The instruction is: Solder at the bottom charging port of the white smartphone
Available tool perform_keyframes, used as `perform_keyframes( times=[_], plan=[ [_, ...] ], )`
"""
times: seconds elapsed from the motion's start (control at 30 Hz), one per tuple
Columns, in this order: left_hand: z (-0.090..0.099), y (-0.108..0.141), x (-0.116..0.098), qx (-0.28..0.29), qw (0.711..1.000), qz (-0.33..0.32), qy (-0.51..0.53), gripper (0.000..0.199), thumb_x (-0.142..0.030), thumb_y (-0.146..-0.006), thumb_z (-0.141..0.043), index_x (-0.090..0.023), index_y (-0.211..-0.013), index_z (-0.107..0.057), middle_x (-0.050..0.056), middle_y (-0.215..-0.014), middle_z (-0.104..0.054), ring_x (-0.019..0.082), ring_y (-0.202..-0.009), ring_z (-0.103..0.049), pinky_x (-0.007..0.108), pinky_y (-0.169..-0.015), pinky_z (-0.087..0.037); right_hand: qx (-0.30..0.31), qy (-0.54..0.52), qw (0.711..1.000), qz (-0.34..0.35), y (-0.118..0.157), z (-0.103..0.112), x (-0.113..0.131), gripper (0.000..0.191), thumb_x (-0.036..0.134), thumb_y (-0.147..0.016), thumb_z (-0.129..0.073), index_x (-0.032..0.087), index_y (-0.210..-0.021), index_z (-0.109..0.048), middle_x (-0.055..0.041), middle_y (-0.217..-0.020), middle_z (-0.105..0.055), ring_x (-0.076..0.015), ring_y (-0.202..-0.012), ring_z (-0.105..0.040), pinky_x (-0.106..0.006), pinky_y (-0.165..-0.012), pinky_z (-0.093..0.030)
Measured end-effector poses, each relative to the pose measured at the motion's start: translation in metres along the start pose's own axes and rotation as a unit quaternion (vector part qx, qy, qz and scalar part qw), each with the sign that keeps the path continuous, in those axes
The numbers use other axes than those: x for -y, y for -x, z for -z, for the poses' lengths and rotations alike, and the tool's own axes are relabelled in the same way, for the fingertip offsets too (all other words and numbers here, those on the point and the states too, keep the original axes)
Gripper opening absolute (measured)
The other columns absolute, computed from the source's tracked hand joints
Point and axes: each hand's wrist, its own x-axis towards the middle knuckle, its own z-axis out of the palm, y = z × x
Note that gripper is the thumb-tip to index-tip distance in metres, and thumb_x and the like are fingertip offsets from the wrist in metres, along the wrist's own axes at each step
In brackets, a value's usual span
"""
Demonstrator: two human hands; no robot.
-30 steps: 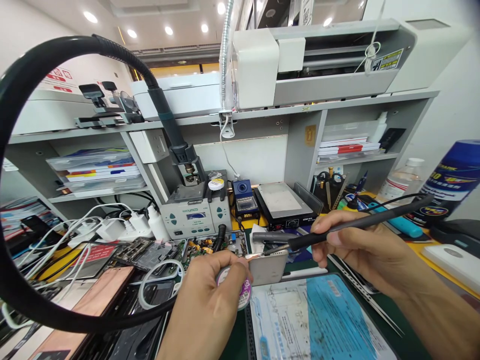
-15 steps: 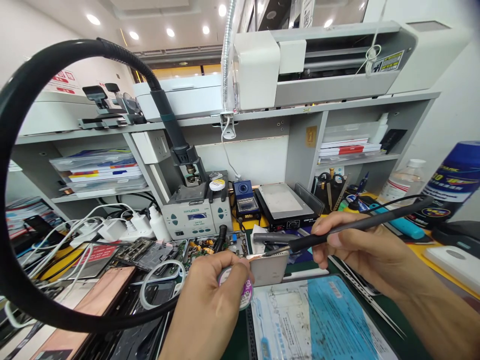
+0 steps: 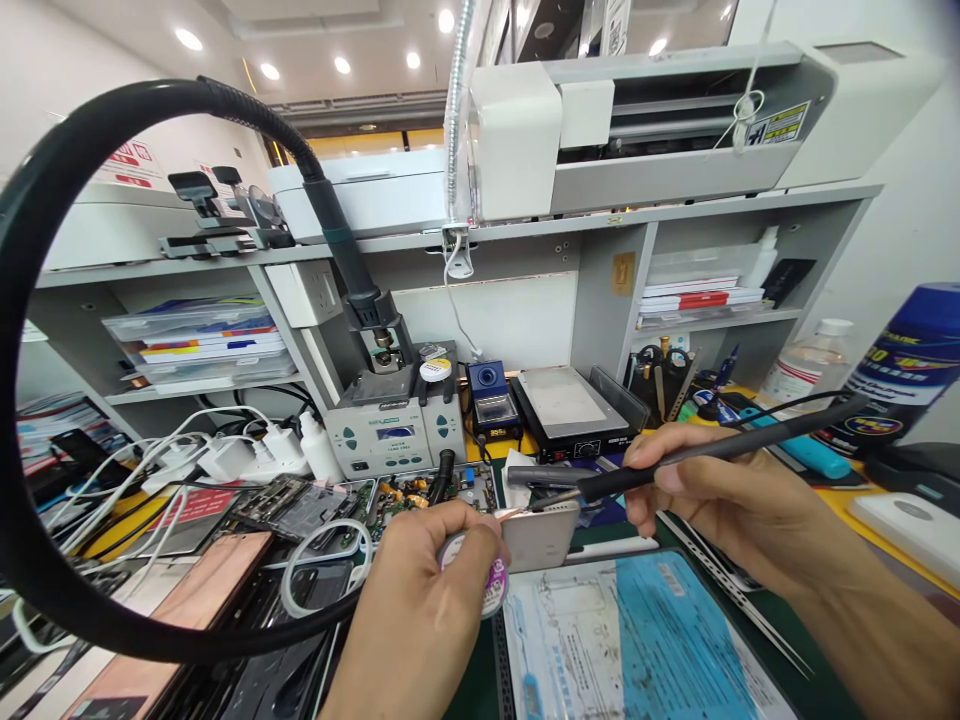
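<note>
My left hand [image 3: 427,600] is closed around a small round spool of desoldering wick [image 3: 496,590] with a white and purple label. A short length of copper braid [image 3: 512,514] sticks out past the fingertips. My right hand [image 3: 720,500] grips a slim black soldering iron [image 3: 660,467] like a pen, its cord trailing behind. The iron's metal tip meets the end of the braid; whether they press together I cannot tell. Just below them stands a small light-grey box [image 3: 541,543]. In front lies a stained blue-and-white work pad [image 3: 637,630].
A black hose [image 3: 127,640] loops across the left side. Behind the hands are a rework station [image 3: 390,440], a blue soldering unit [image 3: 491,400] and a hot plate [image 3: 574,405]. Tweezers [image 3: 739,600] lie by my right forearm. Phone parts [image 3: 165,620] crowd the left; a spray can [image 3: 900,370] stands right.
Both hands keep their grips and nearly the same places. The whole view has shifted very slightly.
</note>
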Motion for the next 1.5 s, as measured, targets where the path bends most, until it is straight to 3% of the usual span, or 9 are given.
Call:
perform_keyframes(
  times=[1.5],
  plan=[
    [0.0010,0.0049,-0.0042,0.009,1.000,0.008,-0.005,0.038,-0.047,-0.088,-0.050,-0.020,-0.063,-0.055,-0.003,-0.060,-0.047,0.015,-0.061,-0.039,0.029,-0.058,-0.026,-0.007,0.007,1.000,-0.002,-0.0005,-0.0017,0.0020,0.007,0.019,-0.074,-0.080,0.018,-0.080,-0.082,-0.0087,-0.072,-0.076,-0.0256,-0.064,-0.073,-0.035,-0.057,-0.060]
  ],
)
